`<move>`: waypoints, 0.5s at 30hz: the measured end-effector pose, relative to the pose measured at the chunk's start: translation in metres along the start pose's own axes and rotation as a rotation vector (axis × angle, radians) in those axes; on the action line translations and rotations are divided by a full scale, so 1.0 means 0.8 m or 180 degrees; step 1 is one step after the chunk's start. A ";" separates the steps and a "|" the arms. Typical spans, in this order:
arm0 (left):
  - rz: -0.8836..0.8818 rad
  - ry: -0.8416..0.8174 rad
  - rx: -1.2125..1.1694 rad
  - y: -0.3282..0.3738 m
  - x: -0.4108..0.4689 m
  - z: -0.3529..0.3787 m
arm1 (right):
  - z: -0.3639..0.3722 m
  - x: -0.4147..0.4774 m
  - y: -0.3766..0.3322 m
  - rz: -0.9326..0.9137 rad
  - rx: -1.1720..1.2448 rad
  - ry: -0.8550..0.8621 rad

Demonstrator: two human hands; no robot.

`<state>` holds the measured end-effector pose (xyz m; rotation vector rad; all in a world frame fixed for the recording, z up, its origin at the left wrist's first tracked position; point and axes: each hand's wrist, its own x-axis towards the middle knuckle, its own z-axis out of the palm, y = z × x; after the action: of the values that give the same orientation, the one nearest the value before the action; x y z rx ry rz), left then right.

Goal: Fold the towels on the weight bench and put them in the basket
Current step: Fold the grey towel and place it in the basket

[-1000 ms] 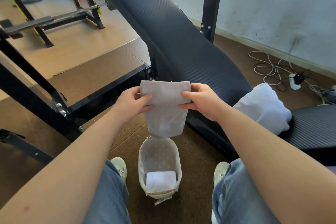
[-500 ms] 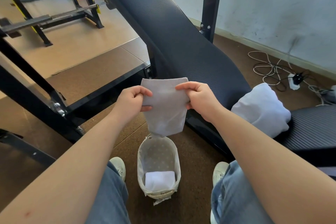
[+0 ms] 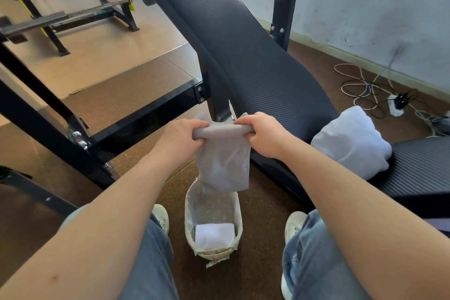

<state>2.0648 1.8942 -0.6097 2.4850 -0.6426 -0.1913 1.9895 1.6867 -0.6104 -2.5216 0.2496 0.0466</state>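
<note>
The left hand (image 3: 181,136) and right hand (image 3: 264,135) each grip an end of the grey towel (image 3: 222,163), which hangs above the basket (image 3: 188,214). A white towel (image 3: 350,143) lies on the weight bench (image 3: 243,44).

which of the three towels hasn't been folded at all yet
The bunched white towel on the bench seat. The grey towel hangs, partly folded, from the left hand and right hand, and the small white towel lies folded flat in the basket.

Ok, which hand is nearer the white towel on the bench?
Right. The right hand grips the grey towel near the white towel; the left hand grips the grey towel's other end, farther away.
</note>
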 end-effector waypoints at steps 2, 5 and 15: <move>0.0001 0.0007 0.0051 -0.005 0.002 0.003 | 0.000 0.000 -0.001 0.0017 -0.0051 -0.0058; -0.0110 -0.0031 0.0052 -0.008 0.002 0.005 | 0.000 -0.001 -0.002 0.0021 -0.0031 0.0008; -0.0656 -0.0253 -0.1222 -0.010 0.012 -0.012 | -0.009 0.001 0.012 0.0445 0.1186 0.0002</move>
<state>2.0786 1.8998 -0.6060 2.1743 -0.3404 -0.4496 1.9884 1.6742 -0.6100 -2.1316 0.3961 0.0498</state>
